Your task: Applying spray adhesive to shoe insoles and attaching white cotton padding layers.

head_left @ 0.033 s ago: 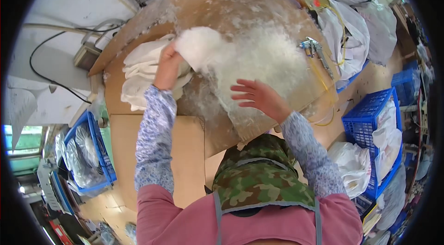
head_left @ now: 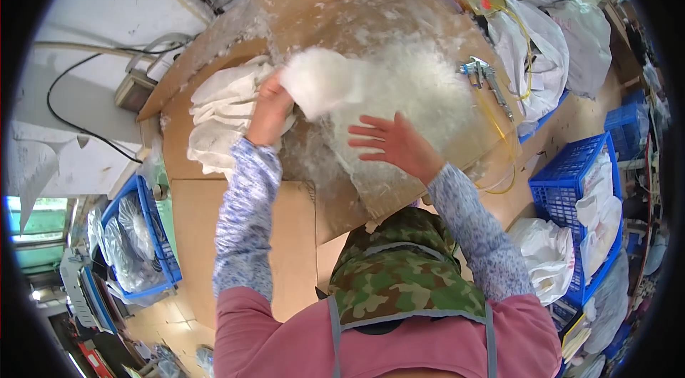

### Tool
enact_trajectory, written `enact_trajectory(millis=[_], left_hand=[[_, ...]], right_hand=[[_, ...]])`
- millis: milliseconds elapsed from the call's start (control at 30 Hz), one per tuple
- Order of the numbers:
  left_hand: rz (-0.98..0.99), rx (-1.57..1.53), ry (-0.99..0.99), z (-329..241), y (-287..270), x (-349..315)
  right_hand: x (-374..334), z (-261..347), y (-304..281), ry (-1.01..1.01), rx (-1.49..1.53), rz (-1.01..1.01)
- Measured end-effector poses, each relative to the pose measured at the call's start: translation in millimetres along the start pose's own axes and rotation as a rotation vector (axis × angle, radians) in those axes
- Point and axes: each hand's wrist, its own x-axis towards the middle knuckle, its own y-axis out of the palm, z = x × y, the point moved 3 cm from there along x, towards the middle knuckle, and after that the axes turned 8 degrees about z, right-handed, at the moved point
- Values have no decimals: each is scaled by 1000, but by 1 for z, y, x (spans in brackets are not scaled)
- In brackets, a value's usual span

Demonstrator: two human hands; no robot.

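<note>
The left hand point(head_left: 270, 112) and its white pad point(head_left: 320, 83) have shifted slightly rightward, upper centre; the right hand point(head_left: 404, 147) has edged leftward, thumb now sticking up.

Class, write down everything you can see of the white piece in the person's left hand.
The white piece looks soft and plain, roughly rounded, like fabric or padding; which one is unclear. The left hand pinches its left edge, and it spreads rightward over the worktop, beside the white fluff. Its right side is blurred, so whether it meets the fluff cannot be told. The right hand, fingers spread, is apart from it.
</note>
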Motion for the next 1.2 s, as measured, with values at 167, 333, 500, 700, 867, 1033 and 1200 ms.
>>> enact_trajectory(millis=[167,333,500,700,867,1033,1200], left_hand=[[-5,77,77,33,86,-5],[18,-21,-422,101,83,-40],[4,-238,-522,135,114,-64],[-323,301,-339,142,149,-30],[-128,170,-127,122,162,23],[-221,4,-279,116,170,30],[-232,4,-364,129,149,28]], right_hand=[[16,56,-20,-364,135,-291],[-18,97,-73,-403,-124,-492],[-27,96,-110,-421,-143,-594],[-17,91,-108,-404,-231,-600],[-7,107,-75,-494,-621,-419],[-7,164,-93,-508,-1011,-562],[-13,167,-137,-219,-939,-351]])
